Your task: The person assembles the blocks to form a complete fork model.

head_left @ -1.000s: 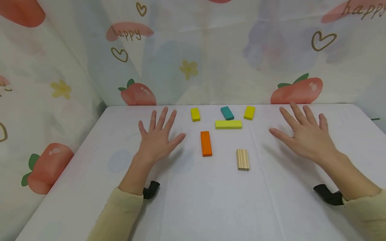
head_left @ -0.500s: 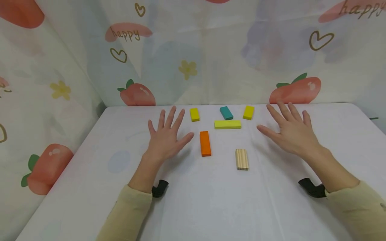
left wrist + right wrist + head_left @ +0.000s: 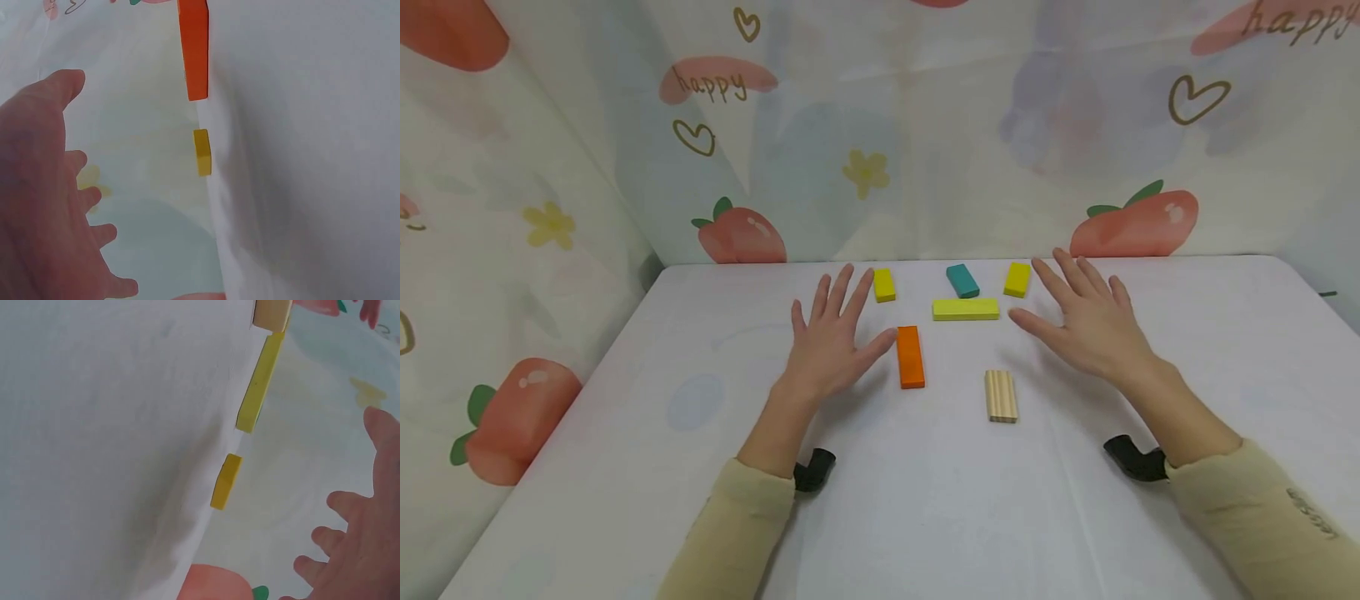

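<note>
My left hand (image 3: 829, 350), fingers spread, hovers over the white table with its thumb tip right at the orange block (image 3: 911, 357) in the head view. Just beyond its index finger lies a small yellow block (image 3: 884, 285). On the other side my right hand (image 3: 1093, 325) is also spread, holding nothing. Its fingertips are close to a second yellow block (image 3: 1017, 280). Between the hands lie a teal block (image 3: 962, 281) and a long yellow-green block (image 3: 966, 310). Nearer to me is a ridged, pale wooden block (image 3: 1002, 396). In the left wrist view the orange block (image 3: 195, 50) stands out beside the hand.
A white cloth covers the table (image 3: 955, 517). Behind it hangs a curtain (image 3: 940, 192) printed with fruit, hearts and flowers, which continues along the left side. A black curved piece (image 3: 815, 471) sticks out at the left cuff, and another black piece (image 3: 1135, 458) at the right cuff.
Both hands have moved inward, the left one to the right and the right one to the left, fingers still spread. The blocks stay where they lay.
</note>
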Tool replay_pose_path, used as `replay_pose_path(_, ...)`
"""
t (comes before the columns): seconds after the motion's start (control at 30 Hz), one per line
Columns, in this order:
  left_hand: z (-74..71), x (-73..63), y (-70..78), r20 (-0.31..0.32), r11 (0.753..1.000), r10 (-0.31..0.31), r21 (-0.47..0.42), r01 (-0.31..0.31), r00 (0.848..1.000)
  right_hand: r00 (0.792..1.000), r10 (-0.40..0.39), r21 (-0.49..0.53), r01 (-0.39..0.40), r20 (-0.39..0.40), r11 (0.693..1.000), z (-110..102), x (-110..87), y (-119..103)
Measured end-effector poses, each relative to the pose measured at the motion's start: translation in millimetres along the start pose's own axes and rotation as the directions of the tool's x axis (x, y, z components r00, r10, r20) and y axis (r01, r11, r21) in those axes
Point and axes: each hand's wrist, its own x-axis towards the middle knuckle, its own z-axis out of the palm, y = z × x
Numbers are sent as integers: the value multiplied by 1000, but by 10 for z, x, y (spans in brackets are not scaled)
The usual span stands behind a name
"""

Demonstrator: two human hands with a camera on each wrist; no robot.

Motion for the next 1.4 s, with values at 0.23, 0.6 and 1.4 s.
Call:
replay_pose_path(0.23, 34, 38, 27, -38, 996, 34, -86, -38, 999, 1000, -23, 50, 25, -21, 998, 75, 72, -86)
replay_pose_path(0.6, 143, 123, -2, -81, 971, 132, -191, -145, 988, 1000, -5, 150, 6, -5, 989, 160, 177, -145)
replay_pose_path(1.4, 310, 141, -56, -35, 851, 254, -467, -241, 967, 996, -77, 335, 57, 46, 940, 342, 354, -84)
